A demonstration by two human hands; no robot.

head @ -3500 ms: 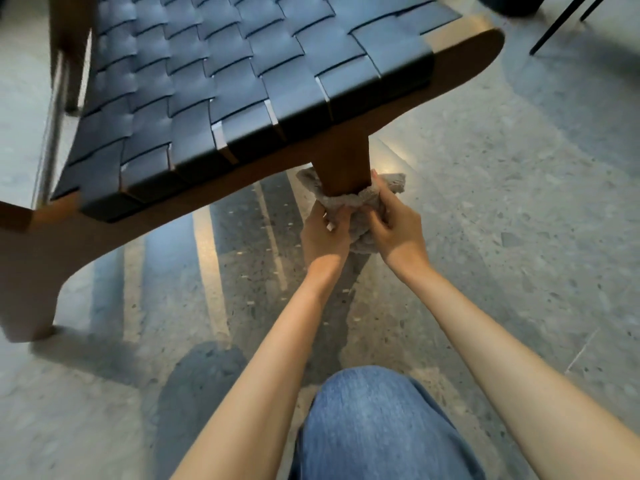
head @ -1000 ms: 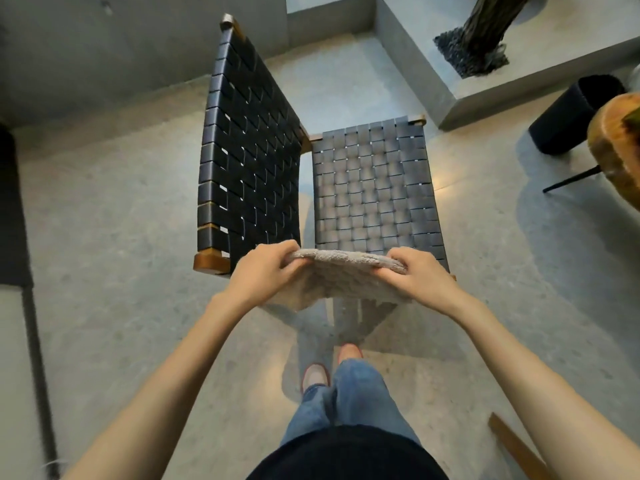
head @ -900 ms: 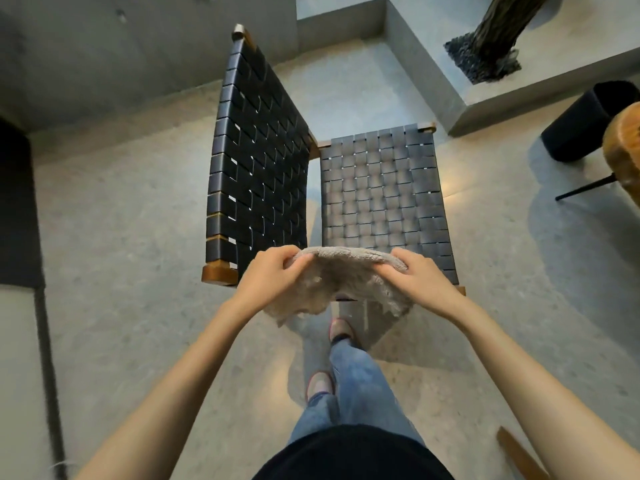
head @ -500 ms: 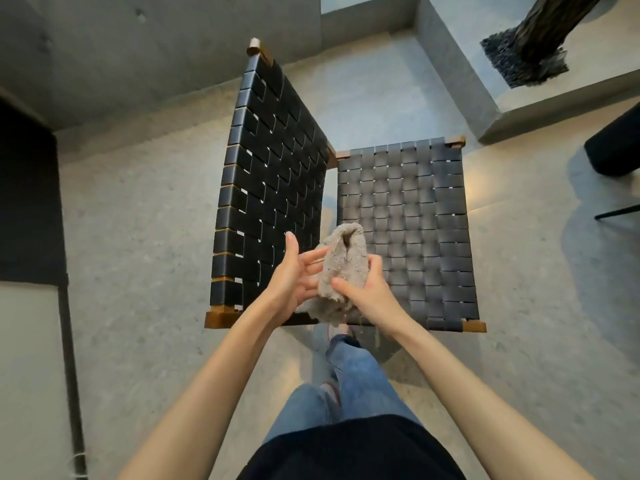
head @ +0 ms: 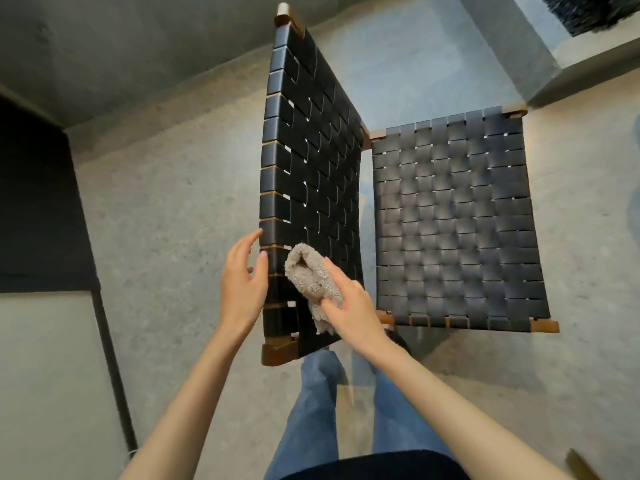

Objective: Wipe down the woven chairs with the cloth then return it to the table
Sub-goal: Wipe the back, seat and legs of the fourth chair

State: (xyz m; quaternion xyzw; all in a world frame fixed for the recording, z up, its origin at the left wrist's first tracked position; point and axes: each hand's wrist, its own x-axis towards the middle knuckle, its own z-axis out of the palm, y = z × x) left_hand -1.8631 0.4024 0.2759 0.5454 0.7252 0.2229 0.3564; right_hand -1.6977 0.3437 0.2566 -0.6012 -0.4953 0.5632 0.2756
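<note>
The right hand [head: 349, 306] is gripping the cloth [head: 311, 275] with curled fingers [head: 333, 273], over the near end of the chair [head: 450, 220] back. The left hand [head: 242, 282] is hanging open beside it. The chair is standing on a gray stone floor [head: 166, 202].
</note>
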